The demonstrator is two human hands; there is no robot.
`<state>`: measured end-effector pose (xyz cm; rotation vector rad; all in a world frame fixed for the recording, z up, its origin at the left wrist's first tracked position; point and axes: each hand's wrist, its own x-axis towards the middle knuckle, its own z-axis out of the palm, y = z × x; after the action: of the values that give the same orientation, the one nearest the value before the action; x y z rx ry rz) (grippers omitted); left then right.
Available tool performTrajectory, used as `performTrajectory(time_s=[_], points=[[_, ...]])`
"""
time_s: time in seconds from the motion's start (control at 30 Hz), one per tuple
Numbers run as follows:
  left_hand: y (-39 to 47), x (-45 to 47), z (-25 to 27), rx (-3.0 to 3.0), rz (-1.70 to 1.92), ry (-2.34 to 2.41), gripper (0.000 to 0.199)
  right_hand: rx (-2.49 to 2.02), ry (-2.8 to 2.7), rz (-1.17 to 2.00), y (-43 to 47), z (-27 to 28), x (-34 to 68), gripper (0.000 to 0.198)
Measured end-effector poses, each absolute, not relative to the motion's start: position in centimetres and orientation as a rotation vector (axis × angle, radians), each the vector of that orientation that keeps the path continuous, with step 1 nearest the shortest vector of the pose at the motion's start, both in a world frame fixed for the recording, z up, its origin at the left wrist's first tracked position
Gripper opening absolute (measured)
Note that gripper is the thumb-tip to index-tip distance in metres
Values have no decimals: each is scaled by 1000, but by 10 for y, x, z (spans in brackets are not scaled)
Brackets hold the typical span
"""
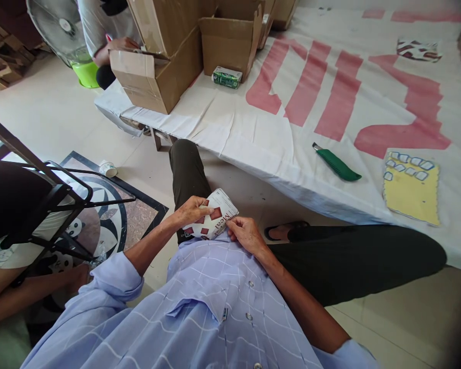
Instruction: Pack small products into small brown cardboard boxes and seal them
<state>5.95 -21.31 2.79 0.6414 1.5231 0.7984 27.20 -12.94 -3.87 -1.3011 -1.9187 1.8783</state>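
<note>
While both hands are gripping one flat white carton [215,219] with red squares at 6 o'clock — left hand [192,209] clasping its top, right hand [246,233] pinching its edge — one green plastic cutter [337,164] is lying at 3 o'clock, three brown cardboard boxes [230,43] at 12.

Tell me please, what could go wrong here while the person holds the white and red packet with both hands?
1. The white and red packet is held over the lap only by fingertips of the left hand and right hand; it might slip to the floor.
2. The green utility knife lies loose near the platform edge; a careless reach could possibly knock it down towards the legs.
</note>
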Motion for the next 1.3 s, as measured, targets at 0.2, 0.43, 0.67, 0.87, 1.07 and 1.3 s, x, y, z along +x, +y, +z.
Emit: performTrajectory(time_s=[0.2, 0.43, 0.67, 0.87, 1.07, 1.3], points=[[-214, 60, 27, 842, 841, 1578, 32, -1319, -1926, 1873, -126, -36, 267, 25], [-216, 63, 19, 856, 863, 1555, 31, -1360, -1881, 1960, -123, -29, 268, 25], [-215, 67, 12, 828, 857, 1548, 20, -1428, -1790, 2058, -120, -23, 267, 24], [-211, 72, 15, 829, 802, 1560, 18, -1458, -1797, 2081, -117, -17, 267, 24], [-209, 76, 18, 940, 799, 1584, 21, -1470, -1764, 2133, -116, -16, 266, 24], [-206, 79, 24, 929, 808, 1580, 21, -1482, -1734, 2167, -114, -12, 269, 23]])
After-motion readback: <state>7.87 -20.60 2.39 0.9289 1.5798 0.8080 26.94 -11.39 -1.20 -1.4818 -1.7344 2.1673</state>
